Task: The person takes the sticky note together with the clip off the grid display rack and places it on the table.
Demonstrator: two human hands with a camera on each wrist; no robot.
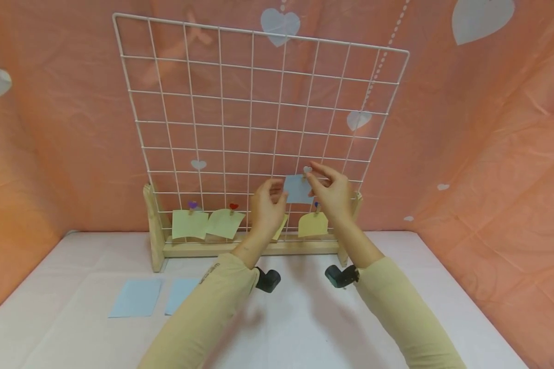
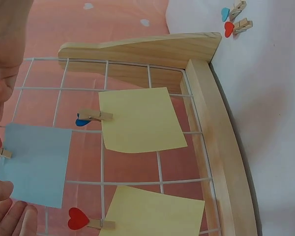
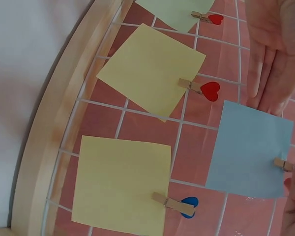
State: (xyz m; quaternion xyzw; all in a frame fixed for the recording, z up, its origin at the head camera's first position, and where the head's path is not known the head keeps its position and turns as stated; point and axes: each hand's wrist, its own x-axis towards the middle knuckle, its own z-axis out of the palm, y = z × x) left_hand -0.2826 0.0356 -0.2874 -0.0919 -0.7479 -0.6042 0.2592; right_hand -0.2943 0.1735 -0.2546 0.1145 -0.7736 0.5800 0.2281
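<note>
- Head view: the blue note (image 1: 297, 189) stands just right of centre, before the grid (image 1: 220, 65). The right hand (image 1: 334, 192) pinches a heart-topped clip (image 1: 307, 169) at its top edge. The left hand (image 1: 269, 205) is at its left edge.
- Head view, below: yellow notes (image 1: 313, 225) hang along the grid's lower rows; spare blue sheets (image 1: 136, 298) lie on the tabletop (image 1: 281, 333), lower left.
- Left wrist view: the left hand, lower left, appears to pinch the note, thumb in front and fingers behind. Two loose clips (image 2: 243, 24) lie upper right.
- Right wrist view: the note sits right of centre, the clip overlapping its right edge. The right hand is partly cut off. Whether the clip takes in a wire cannot be told.
- Judgement: fastening the note is the step in hand. The next move calls for seating the clip over note and wire, then releasing both hands.
</note>
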